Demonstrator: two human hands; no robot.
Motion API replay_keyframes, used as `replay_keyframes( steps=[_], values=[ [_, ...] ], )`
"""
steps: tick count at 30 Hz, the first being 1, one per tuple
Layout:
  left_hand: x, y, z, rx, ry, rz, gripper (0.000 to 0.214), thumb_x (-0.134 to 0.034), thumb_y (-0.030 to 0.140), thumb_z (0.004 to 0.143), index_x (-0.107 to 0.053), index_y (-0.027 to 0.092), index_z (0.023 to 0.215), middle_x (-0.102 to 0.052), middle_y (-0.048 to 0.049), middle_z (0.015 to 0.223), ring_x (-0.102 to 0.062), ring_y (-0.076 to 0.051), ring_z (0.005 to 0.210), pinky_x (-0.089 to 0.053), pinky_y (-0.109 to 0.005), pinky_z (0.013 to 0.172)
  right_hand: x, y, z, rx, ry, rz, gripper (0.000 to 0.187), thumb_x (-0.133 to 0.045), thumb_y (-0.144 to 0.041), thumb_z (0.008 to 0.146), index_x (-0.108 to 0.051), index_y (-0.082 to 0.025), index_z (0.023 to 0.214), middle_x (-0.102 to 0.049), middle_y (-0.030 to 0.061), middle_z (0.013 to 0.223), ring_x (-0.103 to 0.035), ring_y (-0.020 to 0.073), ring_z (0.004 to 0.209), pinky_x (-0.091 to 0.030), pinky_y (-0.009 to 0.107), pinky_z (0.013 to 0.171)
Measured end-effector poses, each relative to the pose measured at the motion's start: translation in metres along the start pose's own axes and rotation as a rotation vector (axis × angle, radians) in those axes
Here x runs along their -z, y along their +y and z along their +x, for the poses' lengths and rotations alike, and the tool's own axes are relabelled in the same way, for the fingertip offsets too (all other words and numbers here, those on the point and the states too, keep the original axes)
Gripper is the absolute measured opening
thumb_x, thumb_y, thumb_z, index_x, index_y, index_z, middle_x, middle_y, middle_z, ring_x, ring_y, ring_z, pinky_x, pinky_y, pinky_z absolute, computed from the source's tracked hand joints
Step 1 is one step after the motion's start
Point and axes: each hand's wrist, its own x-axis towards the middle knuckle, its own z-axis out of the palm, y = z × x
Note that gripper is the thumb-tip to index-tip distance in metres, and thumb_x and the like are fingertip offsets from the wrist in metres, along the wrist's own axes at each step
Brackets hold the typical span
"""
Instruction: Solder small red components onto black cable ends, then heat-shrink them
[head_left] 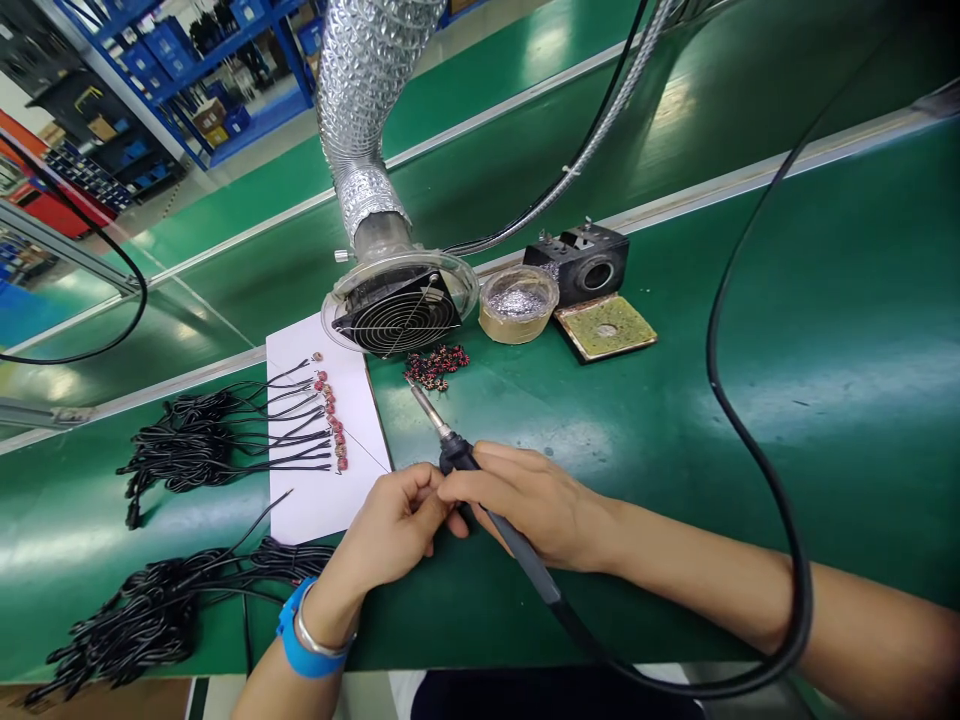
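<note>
My right hand (540, 505) is wrapped round the dark handle of a soldering iron (517, 550), whose metal tip points up and left. Just past the tip lies a small pile of red and black toroid coils (435, 367). My left hand (405, 515), with a blue band at the wrist, is closed in a pinch touching my right fingers; what it pinches is hidden. Left of it, a white sheet (307, 515) carries a row of red coils (335, 425) beside the ends of black cables (187, 440). A second bundle of black cables (142, 615) lies nearer the front edge.
A fume extractor fan (397, 315) hangs from a foil duct (367, 110) close above the coils. Behind stand a round tub of silvery material (517, 325), a black iron stand (589, 265) and a yellow sponge in a tray (607, 325). The iron's cord (716, 380) loops round my right forearm.
</note>
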Motion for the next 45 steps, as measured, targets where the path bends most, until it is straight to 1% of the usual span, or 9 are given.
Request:
replay_keyframes(
  steps=[5, 10, 17, 24, 29, 34, 37, 41, 45],
  values=[
    [-0.001, -0.001, 0.002, 0.012, 0.070, -0.046, 0.027, -0.052, 0.042, 0.092, -0.053, 0.018, 0.081, -0.067, 0.0007, 0.065, -0.040, -0.004, 0.040, -0.028, -0.017, 0.041, 0.001, 0.008, -0.004, -0.061, 0.067, 0.088, 0.028, -0.046, -0.009, 0.085, -0.050, -0.021, 0.110, -0.061, 0.0019, 0.082, -0.052, 0.0156, 0.069, -0.044, 0.025, 0.062],
    [-0.003, -0.002, 0.003, 0.011, 0.100, -0.052, 0.027, -0.051, 0.042, 0.092, -0.052, 0.018, 0.079, -0.068, -0.0001, 0.065, -0.042, -0.004, 0.039, -0.028, -0.016, 0.039, -0.007, 0.013, -0.008, -0.066, 0.037, 0.051, 0.034, -0.048, -0.006, 0.081, -0.052, -0.021, 0.111, -0.061, 0.0011, 0.081, -0.053, 0.0150, 0.068, -0.044, 0.025, 0.062],
    [-0.006, 0.001, 0.005, 0.034, 0.170, -0.073, 0.023, -0.053, 0.039, 0.090, -0.053, 0.018, 0.080, -0.068, -0.0004, 0.065, -0.041, -0.005, 0.039, -0.029, -0.016, 0.038, -0.013, 0.010, -0.001, -0.225, 0.212, 0.152, 0.028, -0.046, -0.006, 0.085, -0.053, -0.021, 0.108, -0.065, 0.0024, 0.086, -0.061, 0.0139, 0.074, -0.051, 0.026, 0.069],
    [-0.009, 0.003, 0.007, 0.039, 0.199, -0.067, 0.021, -0.052, 0.037, 0.090, -0.052, 0.018, 0.080, -0.068, 0.0007, 0.065, -0.042, -0.004, 0.039, -0.029, -0.014, 0.037, -0.011, 0.011, -0.003, -0.184, 0.209, 0.117, 0.031, -0.050, -0.006, 0.082, -0.054, -0.021, 0.109, -0.064, 0.0019, 0.083, -0.058, 0.0149, 0.073, -0.051, 0.027, 0.068],
    [-0.009, -0.001, 0.007, 0.028, 0.198, -0.048, 0.022, -0.051, 0.038, 0.091, -0.053, 0.018, 0.082, -0.069, 0.0004, 0.067, -0.042, -0.004, 0.039, -0.030, -0.015, 0.037, 0.003, 0.003, -0.012, -0.171, 0.254, 0.115, 0.030, -0.049, -0.007, 0.089, -0.056, -0.021, 0.114, -0.069, 0.0018, 0.087, -0.060, 0.0141, 0.072, -0.051, 0.027, 0.069],
    [-0.009, -0.001, 0.007, 0.021, 0.193, -0.042, 0.022, -0.052, 0.037, 0.092, -0.053, 0.018, 0.081, -0.068, 0.0013, 0.065, -0.042, -0.003, 0.039, -0.029, -0.014, 0.037, 0.031, -0.020, -0.020, -0.307, 0.306, 0.156, 0.034, -0.052, -0.018, 0.093, -0.056, -0.022, 0.127, -0.067, 0.0019, 0.086, -0.061, 0.0133, 0.070, -0.051, 0.026, 0.065],
    [-0.009, -0.001, 0.007, 0.022, 0.186, -0.038, 0.022, -0.052, 0.038, 0.092, -0.054, 0.018, 0.083, -0.068, 0.0015, 0.066, -0.042, -0.003, 0.039, -0.029, -0.014, 0.038, 0.038, -0.030, -0.029, -0.375, 0.354, 0.210, 0.027, -0.054, -0.021, 0.092, -0.063, -0.023, 0.117, -0.065, 0.0008, 0.080, -0.058, 0.0128, 0.065, -0.048, 0.026, 0.058],
    [-0.009, -0.001, 0.007, 0.015, 0.183, -0.033, 0.022, -0.052, 0.038, 0.092, -0.054, 0.018, 0.083, -0.068, 0.0017, 0.066, -0.042, -0.003, 0.040, -0.028, -0.014, 0.037, 0.032, -0.031, -0.039, -0.430, 0.449, 0.261, 0.022, -0.056, -0.016, 0.088, -0.065, -0.023, 0.106, -0.066, 0.0000, 0.078, -0.059, 0.0125, 0.062, -0.047, 0.025, 0.056],
    [-0.008, -0.001, 0.007, 0.014, 0.187, -0.033, 0.021, -0.053, 0.036, 0.092, -0.054, 0.018, 0.083, -0.069, 0.0019, 0.065, -0.042, -0.003, 0.039, -0.028, -0.014, 0.037, 0.028, -0.029, -0.037, -0.433, 0.474, 0.256, 0.019, -0.056, -0.015, 0.085, -0.065, -0.022, 0.100, -0.068, 0.0002, 0.079, -0.061, 0.0128, 0.063, -0.049, 0.025, 0.057]
  ],
)
